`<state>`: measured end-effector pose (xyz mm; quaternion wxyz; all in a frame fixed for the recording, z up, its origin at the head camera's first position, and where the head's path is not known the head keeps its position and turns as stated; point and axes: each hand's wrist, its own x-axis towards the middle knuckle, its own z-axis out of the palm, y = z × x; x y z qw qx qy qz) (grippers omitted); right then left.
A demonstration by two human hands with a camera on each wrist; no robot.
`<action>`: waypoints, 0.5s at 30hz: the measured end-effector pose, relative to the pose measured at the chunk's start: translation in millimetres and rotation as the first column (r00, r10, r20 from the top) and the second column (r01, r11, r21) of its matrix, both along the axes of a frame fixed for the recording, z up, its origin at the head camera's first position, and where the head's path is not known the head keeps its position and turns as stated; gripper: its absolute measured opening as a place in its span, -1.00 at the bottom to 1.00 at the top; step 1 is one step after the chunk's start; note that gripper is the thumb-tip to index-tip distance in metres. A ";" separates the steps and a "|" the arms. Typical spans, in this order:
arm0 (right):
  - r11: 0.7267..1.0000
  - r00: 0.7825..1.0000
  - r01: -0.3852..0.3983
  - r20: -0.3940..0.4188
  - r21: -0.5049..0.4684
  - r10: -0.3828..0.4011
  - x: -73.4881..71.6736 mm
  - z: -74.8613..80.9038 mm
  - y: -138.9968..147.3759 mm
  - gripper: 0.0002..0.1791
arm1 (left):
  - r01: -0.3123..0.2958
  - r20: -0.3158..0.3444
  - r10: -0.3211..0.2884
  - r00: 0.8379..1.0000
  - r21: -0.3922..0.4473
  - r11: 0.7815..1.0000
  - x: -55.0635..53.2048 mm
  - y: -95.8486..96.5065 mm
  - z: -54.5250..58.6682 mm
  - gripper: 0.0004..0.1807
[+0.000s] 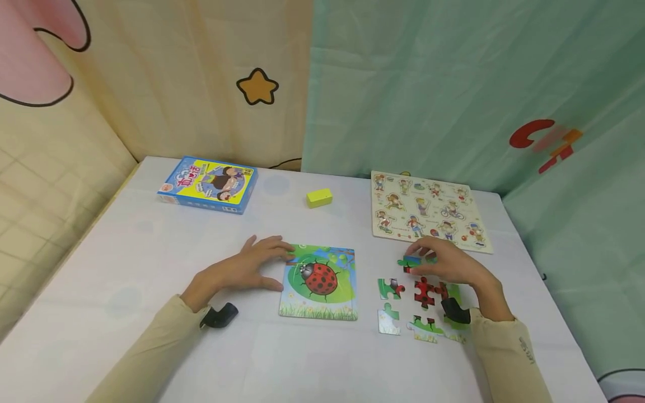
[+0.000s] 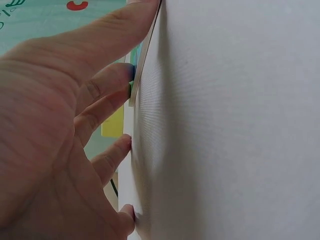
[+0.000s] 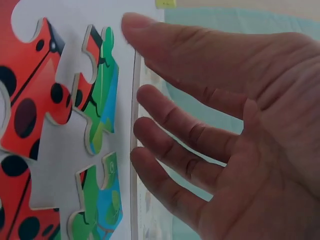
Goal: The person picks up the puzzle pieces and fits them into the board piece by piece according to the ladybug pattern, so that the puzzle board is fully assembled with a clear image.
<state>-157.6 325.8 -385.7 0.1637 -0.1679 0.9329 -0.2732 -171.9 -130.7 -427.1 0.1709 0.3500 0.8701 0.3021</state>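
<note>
My left hand [image 1: 247,266] touches the left side of a square ladybug picture board [image 1: 319,280], its thumb at the left edge and fingertips by the upper left corner. In the left wrist view, the left hand's fingers [image 2: 107,87] are spread, some reaching the thin board edge [image 2: 141,72]. My right hand [image 1: 445,260] hovers by the upper row of loose ladybug jigsaw pieces [image 1: 425,292]. Its fingers are apart in the right wrist view, with nothing between thumb and fingertips. A green-blue piece [image 3: 107,95] lies close to them. Part of the upper row is hidden behind this hand.
A boxed game [image 1: 209,184] lies at the back left. A yellow block [image 1: 319,197] sits behind the picture board. At the back right is a wooden board with printed figures [image 1: 428,207], just beyond the right hand. Curtains [image 1: 403,84] hang behind the white table [image 1: 312,364].
</note>
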 end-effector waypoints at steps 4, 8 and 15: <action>1.000 1.000 -0.001 0.008 -0.005 0.001 -1.5 -4.1 1.7 -0.63 | 0.004 -0.003 -0.004 1.000 0.009 1.000 0.4 -1.0 -0.7 -0.40; 1.000 1.000 -0.001 0.009 -0.007 0.001 -3.1 -7.5 2.1 -0.64 | 0.000 0.003 0.000 1.000 0.003 1.000 0.8 -1.1 -0.8 -0.39; 1.000 1.000 -0.002 0.022 -0.005 0.002 -3.0 -9.7 3.7 -0.64 | 0.001 0.006 -0.001 1.000 -0.005 1.000 0.5 -1.1 -0.9 -0.38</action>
